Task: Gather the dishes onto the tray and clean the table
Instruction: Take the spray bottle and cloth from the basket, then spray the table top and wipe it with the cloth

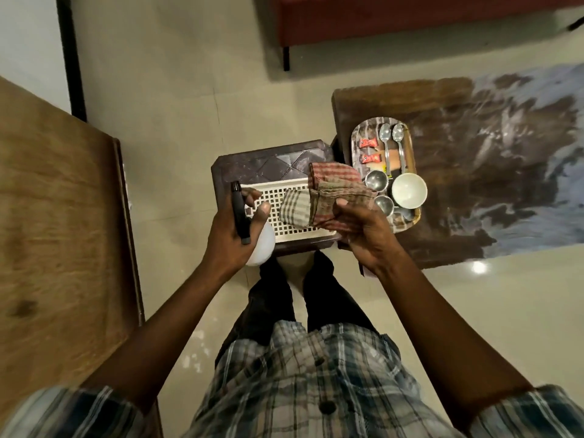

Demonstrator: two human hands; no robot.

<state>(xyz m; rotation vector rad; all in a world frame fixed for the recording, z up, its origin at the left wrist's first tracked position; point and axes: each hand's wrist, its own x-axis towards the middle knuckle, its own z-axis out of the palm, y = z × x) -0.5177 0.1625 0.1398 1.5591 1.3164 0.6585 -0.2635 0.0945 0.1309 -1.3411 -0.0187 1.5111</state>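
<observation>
My left hand (pixel 235 230) grips a spray bottle (pixel 260 246) with a white body and a black trigger head. My right hand (pixel 363 230) holds a checked red and grey cloth (pixel 328 192) above a white perforated basket (pixel 271 213). To the right, an oval tray (pixel 407 153) lies on the dark table (pixel 467 172). It carries two spoons (pixel 392 140), two red wrapped sweets (pixel 368 150), small steel cups (pixel 376 180) and a white bowl (pixel 409 189).
The basket rests on a dark brown plastic stool (pixel 271 161) in front of my legs. A large wooden surface (pixel 57 222) fills the left side. A red sofa (pixel 410 17) stands at the back. The floor is pale tile.
</observation>
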